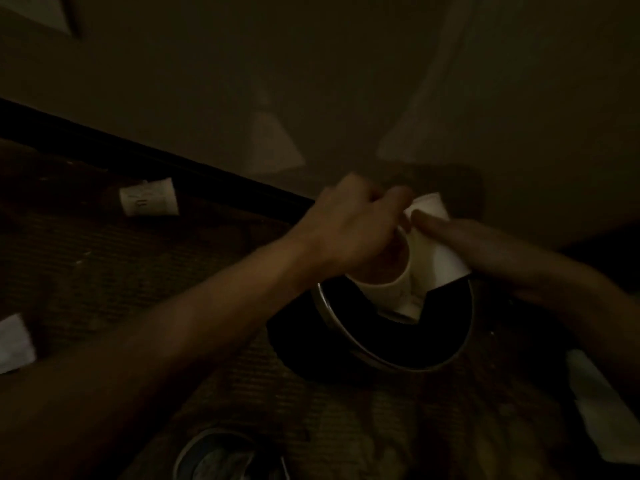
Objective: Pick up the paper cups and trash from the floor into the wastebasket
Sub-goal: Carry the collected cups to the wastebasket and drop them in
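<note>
So the left hand (349, 230) is curled round a paper cup (384, 289), right above the wastebasket (341, 336). The right hand (519, 268) lies along a second cup (433, 254) just beside it, but its grip is too blurry to call.

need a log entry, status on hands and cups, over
Left hand grips first cup, right hand holds second cup, both above the wastebasket. Floor cup lies by the baseboard. Nothing blocks the drop.

Wastebasket (349, 341) by wall (311, 81) | held cups (433, 251) over its mouth — left hand (349, 230), right hand (519, 265) flanking | loose cup (149, 197) left, beside baseboard (207, 174) | paper scrap (14, 342) far left
</note>
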### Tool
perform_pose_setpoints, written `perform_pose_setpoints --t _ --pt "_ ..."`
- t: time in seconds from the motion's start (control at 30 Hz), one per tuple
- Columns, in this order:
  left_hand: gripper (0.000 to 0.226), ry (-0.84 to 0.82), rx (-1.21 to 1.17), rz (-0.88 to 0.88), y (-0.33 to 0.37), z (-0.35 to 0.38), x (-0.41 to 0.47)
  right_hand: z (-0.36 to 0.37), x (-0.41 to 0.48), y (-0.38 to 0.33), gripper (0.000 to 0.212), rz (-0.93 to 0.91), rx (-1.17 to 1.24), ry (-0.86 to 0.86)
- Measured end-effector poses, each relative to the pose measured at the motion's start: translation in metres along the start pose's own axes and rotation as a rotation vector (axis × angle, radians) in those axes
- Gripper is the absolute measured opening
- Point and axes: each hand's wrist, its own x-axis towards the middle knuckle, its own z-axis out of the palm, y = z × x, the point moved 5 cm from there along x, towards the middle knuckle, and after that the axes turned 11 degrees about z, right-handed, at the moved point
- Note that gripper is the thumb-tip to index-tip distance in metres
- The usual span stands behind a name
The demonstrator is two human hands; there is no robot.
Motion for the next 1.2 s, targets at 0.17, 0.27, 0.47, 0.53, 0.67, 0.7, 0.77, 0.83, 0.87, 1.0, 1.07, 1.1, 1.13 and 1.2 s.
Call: perform_pose_setpoints --t 0.17,0.27,0.47,0.53,0.67,0.7,0.77,0.83,0.87,1.0,1.07,1.1,1.13,1.2 --pt "0.04 -0.162 0.035 -0.118 -0.033 0.009 -0.012 0.016 -0.004 0.008 0.087 0.123 -0.299 0.073" --pt "0.036 -0.127 0.055 -0.111 -0.031 -0.009 -0.014 0.013 -0.006 -0.006 0.115 0.083 -0.471 0.201" --pt "0.046 0.077 0.588 0.067 -0.019 -0.096 -0.035 0.056 -0.017 -0.08 0.037 -0.497 -0.425 0.41" --pt "0.044 0.174 0.706 0.002 -0.029 -0.134 -0.057 0.09 -0.011 -0.102 0.032 -0.543 -0.44 0.328" --pt "0.036 0.294 0.848 -0.177 -0.08 -0.179 -0.105 0.158 0.023 -0.142 0.018 -0.537 -0.563 0.122" --pt "0.029 0.296 0.867 -0.237 -0.097 -0.186 -0.115 0.175 0.037 -0.153 0.02 -0.535 -0.605 0.08" --pt "0.021 0.28 0.83 -0.379 -0.13 -0.198 -0.126 0.208 0.068 -0.174 0.034 -0.511 -0.688 0.005" --pt "0.032 0.28 0.739 -0.471 -0.156 -0.211 -0.128 0.235 0.102 -0.192 0.049 -0.453 -0.704 -0.044" --pt "0.037 0.286 0.721 -0.487 -0.166 -0.217 -0.126 0.246 0.12 -0.2 0.056 -0.415 -0.674 -0.057" --pt "0.054 0.266 0.636 -0.541 -0.207 -0.232 -0.108 0.269 0.181 -0.206 0.07 -0.268 -0.469 -0.032" --pt "0.06 0.286 0.566 -0.547 -0.224 -0.236 -0.1 0.273 0.204 -0.197 0.077 -0.183 -0.315 -0.009" --pt "0.064 0.311 0.52 -0.538 -0.231 -0.238 -0.095 0.275 0.214 -0.192 0.081 -0.135 -0.238 -0.006" --pt "0.067 0.334 0.476 -0.527 -0.235 -0.24 -0.091 0.276 0.221 -0.187 0.083 -0.093 -0.166 -0.012" --pt "0.071 0.372 0.412 -0.515 -0.243 -0.242 -0.084 0.281 0.23 -0.182 0.079 -0.056 -0.048 -0.038"
